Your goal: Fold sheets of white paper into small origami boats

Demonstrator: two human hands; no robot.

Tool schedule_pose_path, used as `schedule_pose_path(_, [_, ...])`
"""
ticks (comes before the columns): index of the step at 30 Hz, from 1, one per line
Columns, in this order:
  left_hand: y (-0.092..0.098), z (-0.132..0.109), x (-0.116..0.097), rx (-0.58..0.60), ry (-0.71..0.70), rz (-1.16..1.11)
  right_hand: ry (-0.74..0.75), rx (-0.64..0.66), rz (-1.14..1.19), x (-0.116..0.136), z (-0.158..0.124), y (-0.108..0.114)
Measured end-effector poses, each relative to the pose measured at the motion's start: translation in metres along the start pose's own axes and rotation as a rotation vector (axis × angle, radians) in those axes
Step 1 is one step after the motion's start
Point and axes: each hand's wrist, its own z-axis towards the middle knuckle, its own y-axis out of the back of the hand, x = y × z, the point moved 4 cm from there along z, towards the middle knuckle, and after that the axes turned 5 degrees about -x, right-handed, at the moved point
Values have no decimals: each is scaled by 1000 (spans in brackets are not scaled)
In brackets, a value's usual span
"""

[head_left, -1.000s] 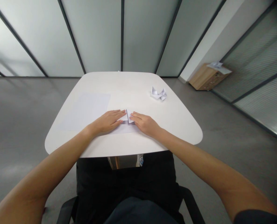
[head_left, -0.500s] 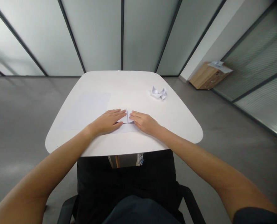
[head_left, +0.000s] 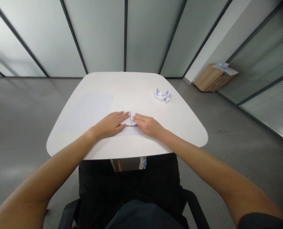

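Note:
A folded sheet of white paper lies near the front edge of the table, with two flaps meeting at a seam in its middle. My left hand rests flat on the left flap, fingers stretched toward the seam and thumb lower down. Over the right flap lies my right hand, its fingers extended and pointing left. Much of the paper's outline is hidden under both hands. Neither hand grips anything.
A flat white sheet lies on the left of the white table. Two folded paper shapes, close together, sit at the back right. Beyond, a wooden cabinet with paper on top stands on the floor.
Both hands stay nearly in place on the folded paper. Near the seam's lower end, the gap under the flaps looks slightly darker and wider.

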Motion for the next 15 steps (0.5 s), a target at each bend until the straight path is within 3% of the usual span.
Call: schedule_pose_path(15, [1, 0, 1, -2, -41, 3, 16, 63, 50, -2, -1, -1])
